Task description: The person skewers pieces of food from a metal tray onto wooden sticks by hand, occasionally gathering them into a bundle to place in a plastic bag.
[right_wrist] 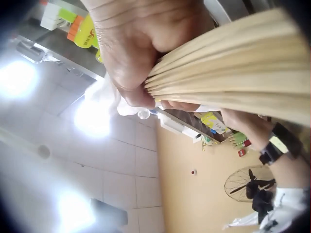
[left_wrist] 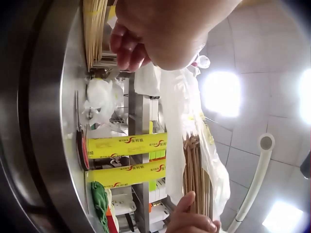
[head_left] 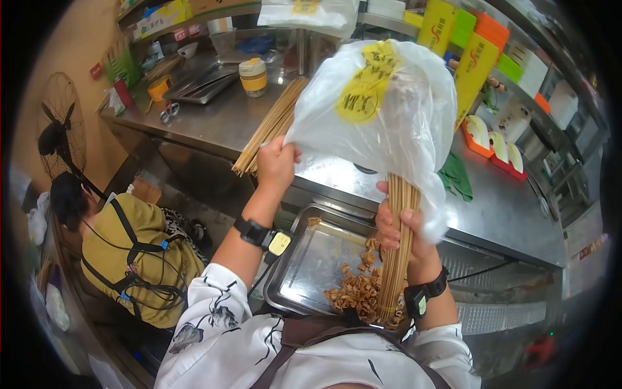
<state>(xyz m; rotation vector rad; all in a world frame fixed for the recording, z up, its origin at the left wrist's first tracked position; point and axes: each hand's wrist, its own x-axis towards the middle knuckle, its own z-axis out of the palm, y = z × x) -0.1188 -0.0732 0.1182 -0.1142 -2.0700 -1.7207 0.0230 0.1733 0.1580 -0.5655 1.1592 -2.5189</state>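
A white plastic bag (head_left: 414, 110) with a yellow label covers the upper end of a bundle of thin sticks (head_left: 396, 259). My right hand (head_left: 408, 227) grips that bundle below the bag; in the right wrist view the hand (right_wrist: 141, 53) has its fingers round the sticks (right_wrist: 233, 63). My left hand (head_left: 276, 165) pinches the bag's left edge, with the fingers curled. Through the bag's opening in the left wrist view, stick ends (left_wrist: 192, 145) show inside. Another bundle of sticks (head_left: 275, 123) lies on the steel counter beside my left hand.
Below my hands is a metal tray (head_left: 304, 259) with brown curled pieces (head_left: 356, 288). The counter (head_left: 207, 123) holds a lidded cup (head_left: 253, 78), scissors (head_left: 170, 111) and a green cloth (head_left: 456, 176). A person in a mustard top (head_left: 129, 246) sits at the left, near a fan (head_left: 58, 133).
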